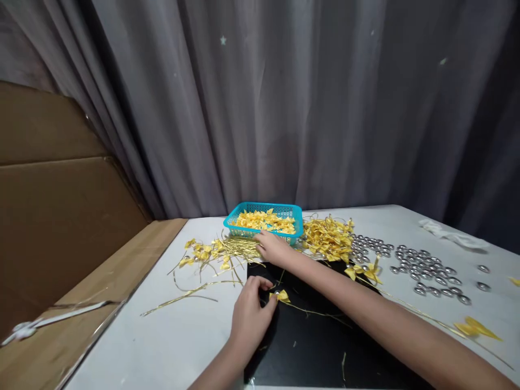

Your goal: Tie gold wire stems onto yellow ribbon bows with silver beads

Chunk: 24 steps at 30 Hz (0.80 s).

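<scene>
Just left of the right hand (275, 249) lie gold twist ties (239, 248); I cannot tell whether it grips any. The left hand (252, 307) pinches a yellow ribbon bow (283, 296).

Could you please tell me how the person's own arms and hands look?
The left hand and right hand are ungloved, with no rings visible. The left forearm and right forearm are bare: no sleeve, watch or bracelet in sight.
</scene>
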Each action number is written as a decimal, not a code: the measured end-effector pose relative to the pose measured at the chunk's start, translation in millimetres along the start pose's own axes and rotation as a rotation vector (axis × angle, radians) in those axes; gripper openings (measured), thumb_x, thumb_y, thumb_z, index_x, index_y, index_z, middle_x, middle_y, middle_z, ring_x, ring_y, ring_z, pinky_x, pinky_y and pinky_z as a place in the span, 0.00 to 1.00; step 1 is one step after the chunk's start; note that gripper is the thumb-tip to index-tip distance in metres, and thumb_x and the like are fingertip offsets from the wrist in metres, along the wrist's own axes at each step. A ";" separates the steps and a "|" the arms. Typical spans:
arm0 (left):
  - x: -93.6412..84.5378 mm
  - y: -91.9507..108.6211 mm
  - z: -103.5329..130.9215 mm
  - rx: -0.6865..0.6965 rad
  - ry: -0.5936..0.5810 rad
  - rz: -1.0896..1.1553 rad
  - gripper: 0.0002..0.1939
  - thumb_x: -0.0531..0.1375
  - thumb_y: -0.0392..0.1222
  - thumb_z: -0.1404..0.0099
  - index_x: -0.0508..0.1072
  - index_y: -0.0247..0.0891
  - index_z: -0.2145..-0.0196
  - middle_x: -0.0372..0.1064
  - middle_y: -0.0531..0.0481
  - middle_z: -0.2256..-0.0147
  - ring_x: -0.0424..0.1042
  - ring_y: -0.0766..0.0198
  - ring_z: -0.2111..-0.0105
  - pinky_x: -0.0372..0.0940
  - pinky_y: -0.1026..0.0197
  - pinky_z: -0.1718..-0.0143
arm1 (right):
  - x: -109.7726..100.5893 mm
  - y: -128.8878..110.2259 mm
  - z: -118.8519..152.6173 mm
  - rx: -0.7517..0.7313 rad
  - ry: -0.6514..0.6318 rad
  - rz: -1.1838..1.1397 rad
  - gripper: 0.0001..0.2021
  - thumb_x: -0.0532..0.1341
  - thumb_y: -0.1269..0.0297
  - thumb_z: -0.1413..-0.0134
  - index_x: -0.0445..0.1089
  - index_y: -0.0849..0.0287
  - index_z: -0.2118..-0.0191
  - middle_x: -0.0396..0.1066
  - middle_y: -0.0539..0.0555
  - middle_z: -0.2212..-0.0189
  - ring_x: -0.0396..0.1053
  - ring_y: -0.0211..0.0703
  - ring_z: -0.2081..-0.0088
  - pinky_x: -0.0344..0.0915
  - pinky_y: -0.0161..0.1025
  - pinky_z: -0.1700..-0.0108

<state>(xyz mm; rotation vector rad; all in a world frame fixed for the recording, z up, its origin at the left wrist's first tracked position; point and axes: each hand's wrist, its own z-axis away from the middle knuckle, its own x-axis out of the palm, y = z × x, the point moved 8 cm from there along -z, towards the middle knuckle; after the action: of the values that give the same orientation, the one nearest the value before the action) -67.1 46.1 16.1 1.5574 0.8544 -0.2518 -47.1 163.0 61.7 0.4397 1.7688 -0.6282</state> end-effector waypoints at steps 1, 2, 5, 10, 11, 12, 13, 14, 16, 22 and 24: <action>-0.1 -1.6 -0.6 -0.006 0.006 0.009 0.06 0.54 0.36 0.42 0.68 0.37 0.66 0.66 0.49 0.67 0.64 0.61 0.69 0.58 0.59 0.66 | 8.0 -2.7 -12.7 -0.004 -0.026 0.007 0.13 0.56 0.62 0.40 0.66 0.61 0.53 0.67 0.56 0.54 0.68 0.43 0.57 0.67 0.46 0.55; -0.2 -3.1 -1.2 -0.011 0.011 0.020 0.06 0.54 0.35 0.42 0.68 0.37 0.67 0.66 0.50 0.68 0.64 0.62 0.71 0.58 0.60 0.67 | 15.8 -4.9 -22.8 -0.008 -0.050 0.013 0.13 0.56 0.62 0.40 0.66 0.61 0.52 0.67 0.56 0.54 0.68 0.43 0.56 0.67 0.46 0.55; -0.7 -6.1 -2.5 -0.013 0.022 0.049 0.05 0.54 0.35 0.43 0.69 0.37 0.69 0.66 0.51 0.70 0.62 0.64 0.73 0.57 0.61 0.69 | 33.4 -9.7 -37.8 -0.024 -0.093 0.004 0.13 0.56 0.61 0.40 0.65 0.60 0.52 0.66 0.57 0.53 0.68 0.43 0.56 0.68 0.45 0.56; -1.6 -9.4 -4.5 -0.020 0.033 0.114 0.04 0.55 0.33 0.44 0.69 0.37 0.70 0.66 0.51 0.70 0.61 0.66 0.74 0.56 0.62 0.70 | 39.8 -5.0 -40.7 -0.013 -0.039 -0.116 0.13 0.56 0.61 0.40 0.65 0.61 0.52 0.67 0.57 0.53 0.68 0.43 0.57 0.68 0.45 0.56; -1.7 -10.7 -5.1 -0.028 0.036 0.133 0.04 0.55 0.33 0.45 0.69 0.37 0.70 0.65 0.51 0.70 0.60 0.66 0.75 0.56 0.63 0.70 | 39.2 -2.1 -41.0 -0.008 -0.016 -0.155 0.14 0.57 0.61 0.40 0.66 0.61 0.52 0.67 0.56 0.54 0.68 0.43 0.57 0.68 0.45 0.57; -1.7 -12.3 -5.8 -0.037 0.039 0.157 0.05 0.55 0.32 0.45 0.69 0.36 0.70 0.65 0.51 0.70 0.60 0.66 0.75 0.56 0.63 0.71 | 38.1 1.2 -41.4 -0.002 0.011 -0.196 0.14 0.57 0.61 0.41 0.66 0.61 0.52 0.67 0.56 0.54 0.68 0.43 0.57 0.68 0.45 0.57; -1.6 -14.0 -6.4 -0.048 0.041 0.184 0.05 0.55 0.32 0.45 0.69 0.36 0.70 0.65 0.51 0.70 0.60 0.67 0.76 0.55 0.63 0.71 | 36.5 4.5 -41.5 0.003 0.041 -0.239 0.14 0.57 0.61 0.41 0.66 0.62 0.52 0.67 0.56 0.54 0.68 0.43 0.58 0.68 0.44 0.58; -1.6 -15.6 -6.8 -0.059 0.045 0.214 0.04 0.55 0.32 0.45 0.69 0.36 0.70 0.66 0.52 0.71 0.59 0.67 0.76 0.55 0.63 0.72 | 34.1 7.7 -41.3 0.007 0.076 -0.284 0.13 0.57 0.61 0.41 0.66 0.62 0.53 0.67 0.56 0.55 0.69 0.43 0.58 0.68 0.44 0.58; -2.9 -18.1 -6.8 -0.081 0.060 0.283 0.03 0.56 0.34 0.44 0.69 0.36 0.70 0.65 0.52 0.72 0.59 0.67 0.77 0.55 0.64 0.72 | 26.6 12.7 -39.1 0.013 0.165 -0.379 0.12 0.57 0.61 0.41 0.67 0.62 0.54 0.68 0.55 0.55 0.68 0.43 0.58 0.68 0.45 0.57; -15.4 -18.6 -3.9 -0.137 0.168 0.562 0.10 0.51 0.45 0.35 0.67 0.38 0.61 0.63 0.51 0.71 0.64 0.64 0.68 0.59 0.64 0.66 | -7.2 5.0 -10.7 0.022 0.417 -0.760 0.09 0.60 0.61 0.46 0.73 0.61 0.67 0.71 0.57 0.62 0.69 0.43 0.59 0.69 0.40 0.62; -14.9 -18.4 -4.8 -0.168 0.156 0.677 0.14 0.50 0.46 0.34 0.67 0.37 0.57 0.63 0.50 0.70 0.64 0.65 0.69 0.59 0.65 0.70 | -16.0 -3.8 6.9 0.021 0.432 -0.913 0.09 0.62 0.59 0.49 0.75 0.59 0.70 0.73 0.57 0.65 0.71 0.45 0.61 0.70 0.39 0.63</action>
<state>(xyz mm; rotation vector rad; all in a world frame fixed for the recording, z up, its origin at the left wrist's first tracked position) -90.8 44.1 12.1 1.6279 0.4107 0.4235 -39.6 156.1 76.3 -0.2882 2.3645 -1.2482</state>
